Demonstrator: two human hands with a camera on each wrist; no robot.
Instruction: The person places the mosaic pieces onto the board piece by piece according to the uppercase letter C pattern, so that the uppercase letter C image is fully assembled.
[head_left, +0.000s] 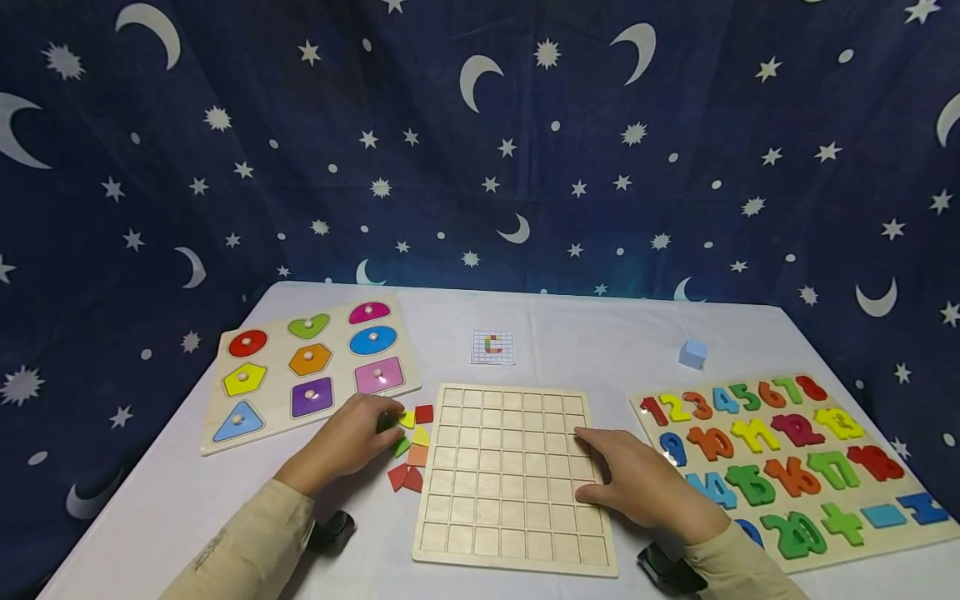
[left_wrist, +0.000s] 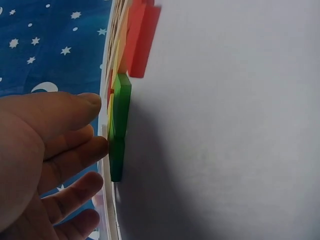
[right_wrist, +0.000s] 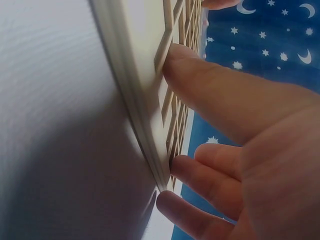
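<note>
Left grip (head_left: 356,433) was lowered over a small group of loose tiles, its thumb and forefinger parted and its other fingers slightly bent. It appeared to clasp nothing: the left wrist view showed green tiles (left_wrist: 121,105) just beside the fingertips, though whether skin met wood there could not be told.

Right grip (head_left: 637,479) was relaxed as well, holding nothing. Its thumb rested on the wooden grid board (head_left: 510,462) near the right edge, while the fingers reached over that same edge farther from the person.

The tiles lay on the white-covered desk (head_left: 585,342) along the left side of the grid board. A red tile (head_left: 424,414) sat nearest the board's far left corner, with yellow ones (head_left: 421,436) beside it, then an orange tile (head_left: 417,455), and two more red pieces (head_left: 397,477) closest to the person.

Beyond the board's far edge lay a small card (head_left: 492,347) printed with a coloured, C-like pattern on a grid. A shape puzzle (head_left: 277,367) with knobbed pieces stood to the left, a number puzzle (head_left: 885,540) to the right, and a pale blue cube (head_left: 693,354) behind the latter. Dark blue cloth (head_left: 420,83) with moons and stars hung behind.
</note>
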